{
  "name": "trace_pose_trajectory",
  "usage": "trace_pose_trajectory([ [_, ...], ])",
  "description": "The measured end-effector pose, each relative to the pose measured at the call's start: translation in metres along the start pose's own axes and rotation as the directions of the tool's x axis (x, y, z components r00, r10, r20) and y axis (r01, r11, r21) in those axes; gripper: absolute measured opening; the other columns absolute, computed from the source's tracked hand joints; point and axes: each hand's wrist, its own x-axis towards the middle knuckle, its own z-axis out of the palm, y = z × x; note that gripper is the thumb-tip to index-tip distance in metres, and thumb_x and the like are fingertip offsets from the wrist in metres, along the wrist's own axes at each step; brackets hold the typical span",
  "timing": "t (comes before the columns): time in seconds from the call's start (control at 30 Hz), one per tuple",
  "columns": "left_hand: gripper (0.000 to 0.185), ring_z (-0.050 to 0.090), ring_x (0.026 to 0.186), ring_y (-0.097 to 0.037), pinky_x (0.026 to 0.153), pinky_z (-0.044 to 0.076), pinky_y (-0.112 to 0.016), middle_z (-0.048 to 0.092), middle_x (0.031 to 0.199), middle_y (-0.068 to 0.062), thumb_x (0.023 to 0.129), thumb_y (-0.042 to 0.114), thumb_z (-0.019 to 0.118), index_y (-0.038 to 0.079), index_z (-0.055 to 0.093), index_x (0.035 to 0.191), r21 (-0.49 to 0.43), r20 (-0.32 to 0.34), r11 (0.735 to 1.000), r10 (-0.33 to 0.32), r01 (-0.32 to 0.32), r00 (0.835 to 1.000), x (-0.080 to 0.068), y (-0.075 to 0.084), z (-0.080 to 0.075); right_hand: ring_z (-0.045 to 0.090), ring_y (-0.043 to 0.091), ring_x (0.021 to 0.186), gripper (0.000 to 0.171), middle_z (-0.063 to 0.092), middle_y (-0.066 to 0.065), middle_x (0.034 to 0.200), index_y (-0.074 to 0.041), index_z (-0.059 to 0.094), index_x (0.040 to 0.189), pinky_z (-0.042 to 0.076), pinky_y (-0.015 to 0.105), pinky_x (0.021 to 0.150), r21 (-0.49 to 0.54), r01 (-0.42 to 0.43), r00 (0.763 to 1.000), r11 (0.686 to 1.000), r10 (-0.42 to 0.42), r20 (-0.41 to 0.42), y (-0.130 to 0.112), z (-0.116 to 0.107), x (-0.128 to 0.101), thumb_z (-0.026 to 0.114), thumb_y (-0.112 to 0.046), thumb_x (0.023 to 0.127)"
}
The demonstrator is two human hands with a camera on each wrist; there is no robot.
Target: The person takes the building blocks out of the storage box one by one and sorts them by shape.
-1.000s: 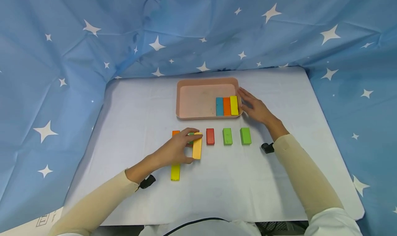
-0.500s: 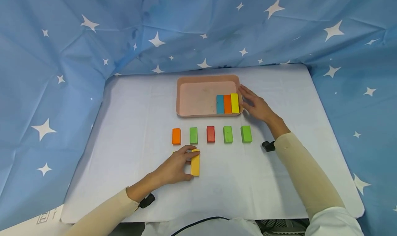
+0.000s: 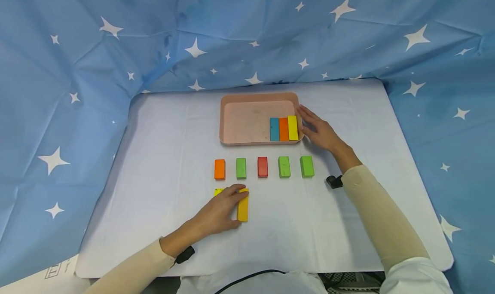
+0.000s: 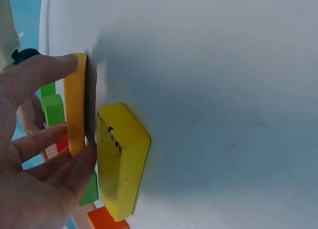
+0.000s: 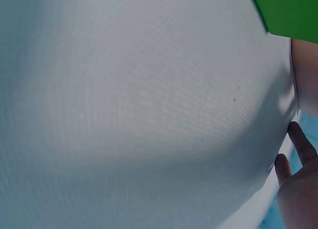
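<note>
My left hand (image 3: 220, 210) pinches a yellow-orange block (image 3: 242, 206) between thumb and fingertips, its long side pointing away from me. In the left wrist view, that block (image 4: 75, 105) stands close over the white table, with its shadow alongside. Beside it lies a brighter yellow block (image 4: 119, 162) with black marks, mostly covered by the hand in the head view. My right hand (image 3: 319, 130) rests at the right edge of a pink tray (image 3: 243, 142), fingers extended. Inside the tray's near right corner, blue (image 3: 274, 129), orange (image 3: 283, 129) and yellow (image 3: 292, 128) blocks lie side by side.
Between tray and left hand runs a spaced row: an orange block (image 3: 219, 169), a green block (image 3: 241, 168), a red block (image 3: 262, 166) and two more green blocks, one (image 3: 284, 166) left of the other (image 3: 307, 166). A blue starry curtain (image 3: 247, 36) surrounds the white table (image 3: 162, 156).
My left hand has moved toward the near edge with the yellow-orange block, uncovering the orange and green blocks in the row. The right hand has stayed at the tray's edge.
</note>
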Motion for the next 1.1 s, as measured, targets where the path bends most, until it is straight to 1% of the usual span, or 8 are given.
trace_pose_trajectory([
  [0.13,0.077,0.058,0.13,-0.025,0.109,0.051,-0.042,0.053,0.153,-0.008,0.074,0.021,0.093,0.007,0.062,0.143,0.069,-0.046,0.998,0.017,-0.014,0.999,0.0,-0.001,0.0,0.014,0.032,0.162,0.065,0.011,-0.007,0.176,-0.025,0.021,0.167,0.015,0.063,0.127,-0.001,-0.003,1.0,1.0,0.003,0.001,0.0,-0.001,0.0,0.052,-0.03,0.11],
  [0.23,0.078,0.057,0.129,-0.025,0.109,0.05,-0.042,0.053,0.152,-0.009,0.073,0.021,0.093,0.007,0.062,0.143,0.075,-0.056,0.997,0.014,-0.01,0.998,0.0,-0.001,0.0,0.014,0.032,0.162,0.066,0.011,-0.007,0.176,-0.026,0.021,0.167,0.015,0.064,0.127,-0.001,0.0,1.0,1.0,0.0,-0.002,0.0,-0.002,0.0,0.052,-0.03,0.11],
  [0.57,0.081,0.056,0.13,-0.027,0.11,0.05,-0.043,0.052,0.153,-0.012,0.073,0.02,0.094,0.008,0.058,0.145,0.1,-0.03,0.995,0.011,-0.008,0.999,0.0,0.002,0.0,0.014,0.031,0.162,0.065,0.011,-0.007,0.176,-0.025,0.021,0.167,0.015,0.062,0.128,-0.004,0.005,1.0,1.0,-0.005,-0.003,0.0,-0.002,0.001,0.052,-0.03,0.11],
  [0.73,0.084,0.054,0.133,-0.029,0.113,0.049,-0.043,0.049,0.153,-0.014,0.073,0.022,0.095,0.01,0.056,0.146,0.099,-0.015,0.995,0.016,-0.015,1.0,-0.002,0.005,-0.005,0.013,0.031,0.163,0.065,0.01,-0.007,0.176,-0.024,0.021,0.167,0.015,0.061,0.128,0.004,-0.002,1.0,1.0,0.002,0.001,0.0,-0.001,0.001,0.051,-0.03,0.11],
  [0.83,0.08,0.054,0.132,-0.029,0.112,0.048,-0.046,0.051,0.15,-0.014,0.074,0.024,0.094,0.011,0.057,0.144,0.082,-0.022,0.996,0.032,-0.03,0.999,0.0,0.008,-0.014,0.013,0.031,0.163,0.065,0.01,-0.007,0.176,-0.025,0.021,0.167,0.015,0.062,0.128,0.004,-0.003,1.0,1.0,0.003,0.006,-0.001,-0.001,0.001,0.051,-0.031,0.11],
  [0.9,0.072,0.057,0.127,-0.028,0.108,0.051,-0.045,0.055,0.145,-0.011,0.077,0.024,0.093,0.011,0.061,0.14,0.041,-0.032,0.998,0.039,-0.038,0.999,0.004,0.009,-0.023,0.013,0.031,0.163,0.065,0.01,-0.007,0.176,-0.025,0.02,0.167,0.015,0.062,0.128,0.0,-0.004,1.0,1.0,0.004,0.007,-0.002,0.0,0.001,0.051,-0.032,0.11],
  [1.0,0.057,0.061,0.119,-0.024,0.103,0.054,-0.041,0.06,0.137,-0.004,0.084,0.023,0.087,0.012,0.066,0.135,-0.045,-0.039,0.998,0.042,-0.044,0.998,0.016,0.007,-0.037,0.013,0.032,0.162,0.066,0.01,-0.007,0.176,-0.026,0.02,0.167,0.015,0.063,0.127,-0.002,-0.007,1.0,1.0,0.007,0.007,-0.002,-0.001,0.0,0.051,-0.032,0.11],
  [1.1,0.046,0.064,0.114,-0.025,0.1,0.055,-0.04,0.064,0.131,-0.003,0.089,0.02,0.081,0.012,0.067,0.132,-0.137,-0.038,0.987,0.076,-0.081,0.996,0.033,0.0,-0.051,0.014,0.033,0.162,0.065,0.01,-0.006,0.176,-0.025,0.021,0.167,0.015,0.064,0.127,0.004,-0.007,1.0,1.0,0.007,0.006,-0.002,0.0,-0.001,0.051,-0.031,0.11],
])
